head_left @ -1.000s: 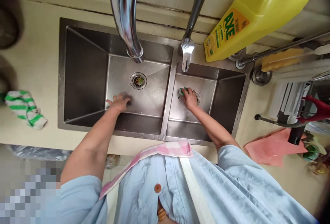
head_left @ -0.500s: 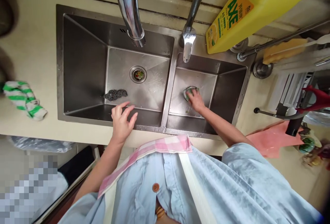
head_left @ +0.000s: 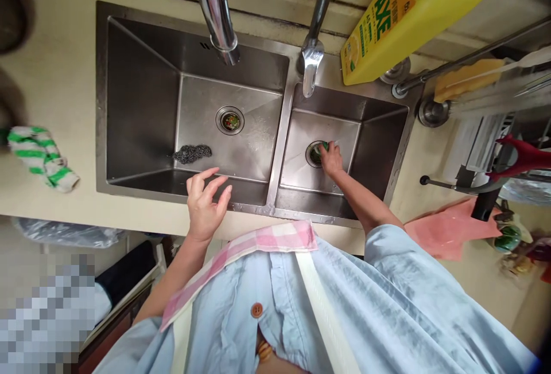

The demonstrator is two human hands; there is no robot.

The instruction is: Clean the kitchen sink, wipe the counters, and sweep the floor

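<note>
My right hand (head_left: 332, 159) is down in the smaller right basin (head_left: 297, 182), at the right side of its round drain (head_left: 314, 155). Its fingers are closed on some green scraps (head_left: 326, 145), which look like bits of vegetable; the fingers partly cover them. More dark green matter shows inside that drain. My left hand (head_left: 205, 205) hovers empty over the front rim of the larger left basin (head_left: 258, 133), fingers apart and curved. Just beyond it lies a steel wool scrubber (head_left: 192, 154) on the basin floor. The left basin's drain strainer (head_left: 229, 121) holds green, yellow and red food bits.
A chrome faucet (head_left: 219, 24) overhangs the left basin, and a second spout (head_left: 311, 70) stands by the divider. Behind the right basin is a yellow AXE bottle (head_left: 400, 24). A green-striped cloth (head_left: 43, 159) lies left; a pink sheet (head_left: 447, 228) and a rack lie right.
My right hand has shifted slightly right from over the drain, uncovering more of it, with green scraps now showing at the fingertips. My left hand stays nearly still. The view has shifted slightly.
</note>
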